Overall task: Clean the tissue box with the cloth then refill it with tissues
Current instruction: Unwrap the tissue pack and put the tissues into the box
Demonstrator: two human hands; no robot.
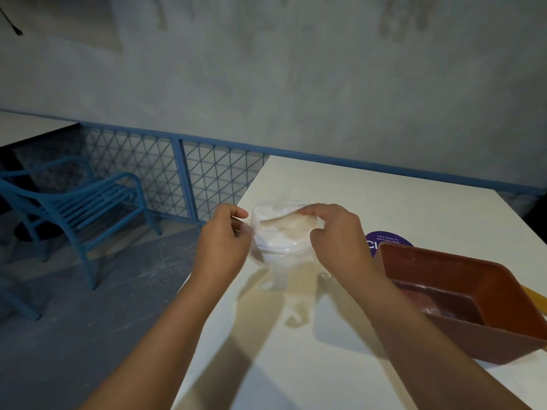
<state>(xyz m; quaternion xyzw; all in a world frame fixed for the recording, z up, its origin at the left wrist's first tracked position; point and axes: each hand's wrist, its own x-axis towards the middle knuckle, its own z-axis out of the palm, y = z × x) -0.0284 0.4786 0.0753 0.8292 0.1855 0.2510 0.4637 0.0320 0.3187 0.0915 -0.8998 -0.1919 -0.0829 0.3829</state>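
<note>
A pack of white tissues in clear plastic wrap [276, 239] is held above the white table [325, 365]. My left hand [223, 245] pinches the wrap at its left side. My right hand [337, 236] grips the wrap's top right edge, fingers curled over it. Loose plastic hangs down below the pack. The reddish-brown tissue box [461, 297] stands open and empty on the table to the right, just beside my right forearm. A yellow thing [535, 298], perhaps the cloth, peeks out behind the box; I cannot tell what it is.
A round purple sticker [384, 241] lies on the table behind the box. The table's left edge runs diagonally under my left arm. A blue chair [85, 202] and a blue lattice railing [189, 173] stand to the left over grey floor.
</note>
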